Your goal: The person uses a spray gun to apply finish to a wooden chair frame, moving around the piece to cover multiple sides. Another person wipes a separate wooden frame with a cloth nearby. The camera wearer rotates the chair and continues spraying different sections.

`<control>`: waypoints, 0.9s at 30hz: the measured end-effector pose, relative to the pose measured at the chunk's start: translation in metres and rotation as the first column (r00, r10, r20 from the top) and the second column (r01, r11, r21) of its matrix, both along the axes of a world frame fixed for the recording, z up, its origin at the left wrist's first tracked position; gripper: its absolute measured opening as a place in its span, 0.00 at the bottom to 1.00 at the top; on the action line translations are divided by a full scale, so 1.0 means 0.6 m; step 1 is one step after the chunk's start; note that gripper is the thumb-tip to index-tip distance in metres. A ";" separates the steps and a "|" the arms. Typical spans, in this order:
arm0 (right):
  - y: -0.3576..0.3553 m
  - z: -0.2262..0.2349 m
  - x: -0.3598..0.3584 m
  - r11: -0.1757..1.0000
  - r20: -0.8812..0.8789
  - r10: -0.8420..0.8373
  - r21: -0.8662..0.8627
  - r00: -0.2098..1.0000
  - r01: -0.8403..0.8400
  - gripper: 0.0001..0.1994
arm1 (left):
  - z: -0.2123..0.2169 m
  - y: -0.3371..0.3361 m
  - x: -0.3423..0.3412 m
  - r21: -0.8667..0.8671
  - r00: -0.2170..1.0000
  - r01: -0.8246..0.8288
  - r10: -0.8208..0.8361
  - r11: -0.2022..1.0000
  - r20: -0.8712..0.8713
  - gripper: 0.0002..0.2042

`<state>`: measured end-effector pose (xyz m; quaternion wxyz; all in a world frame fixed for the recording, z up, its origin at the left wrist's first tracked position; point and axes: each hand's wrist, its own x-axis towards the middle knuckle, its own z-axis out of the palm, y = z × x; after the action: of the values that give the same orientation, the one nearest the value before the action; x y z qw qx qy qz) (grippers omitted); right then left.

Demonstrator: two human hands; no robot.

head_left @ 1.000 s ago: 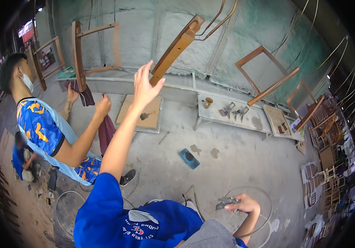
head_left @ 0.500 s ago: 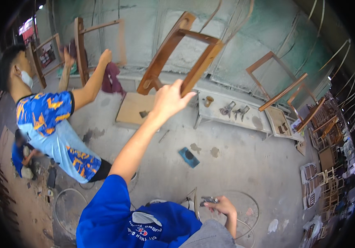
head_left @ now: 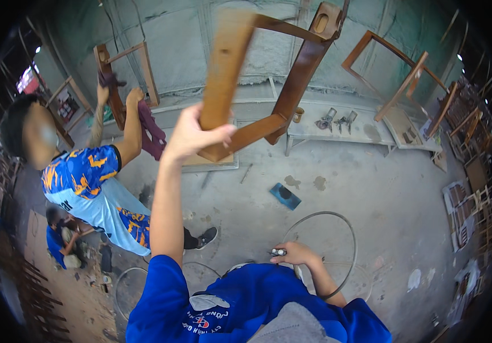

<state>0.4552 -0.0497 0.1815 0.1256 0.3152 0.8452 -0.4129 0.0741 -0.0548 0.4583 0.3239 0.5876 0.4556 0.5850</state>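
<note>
A brown wooden furniture frame hangs in front of me, one post close to my head and the other farther right. My left hand is raised and closed around the lower end of the near post, which is blurred at its top. Low by my waist, my right hand grips a small metal spray gun, mostly hidden by the fingers. A grey hose loops up from beside my right forearm.
At left, a co-worker wipes another hanging frame with a dark red cloth. A low bench holds metal spray guns and a cup. More frames hang right. A blue flat piece lies on the floor.
The wooden frame has turned, its near post swinging left and toward me, with my left hand still on it. My right hand stays low with the spray gun. The view has shifted left.
</note>
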 end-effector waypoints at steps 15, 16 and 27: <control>0.012 0.003 0.052 0.987 -0.075 -0.160 -0.007 0.984 0.160 0.36 | -0.038 0.171 0.134 0.048 0.921 0.136 -0.108 0.990 -0.374 0.28; 0.014 0.011 0.065 0.982 -0.045 -0.190 -0.008 0.981 0.190 0.36 | -0.038 0.183 0.154 0.129 0.866 0.154 -0.071 0.980 -0.495 0.29; 0.034 0.046 0.135 0.888 0.041 -0.452 -0.074 0.891 0.454 0.35 | -0.096 0.294 0.200 0.320 0.423 -0.207 0.380 0.924 -0.823 0.28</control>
<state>0.5364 -0.0293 0.2094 0.0481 0.5028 0.7295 -0.4612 0.1940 0.1217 0.4010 -0.1118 0.7380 0.6000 0.2877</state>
